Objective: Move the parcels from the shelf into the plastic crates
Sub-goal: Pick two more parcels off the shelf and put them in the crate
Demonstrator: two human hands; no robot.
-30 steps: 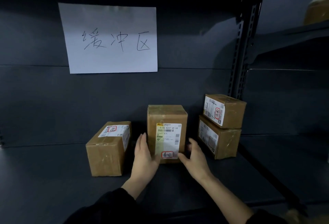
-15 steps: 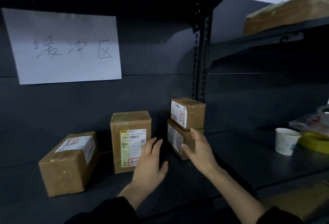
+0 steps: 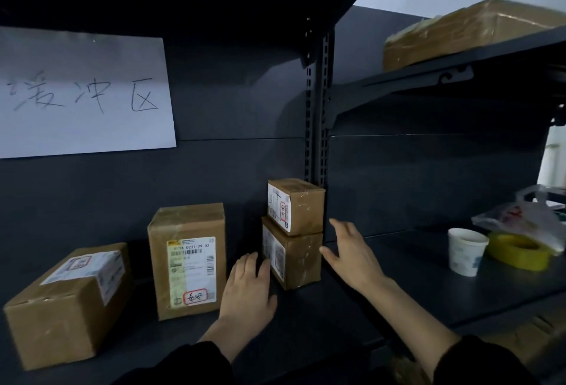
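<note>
The stacked boxes [image 3: 295, 233] are flanked by the left hand [image 3: 248, 289] and right hand [image 3: 349, 251], fingers straight, nothing gripped. "D237-29 02" is printed on the tall box [image 3: 186, 262].

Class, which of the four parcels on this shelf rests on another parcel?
The small top parcel, stacked on the bottom parcel; the others sit directly on the shelf.

Brown parcels [image 3: 186, 259] with white labels [image 3: 191, 273] sit on a dark grey shelf [image 3: 413, 277], beside a white cup [image 3: 465, 251] and yellow tape [image 3: 519, 250].
</note>
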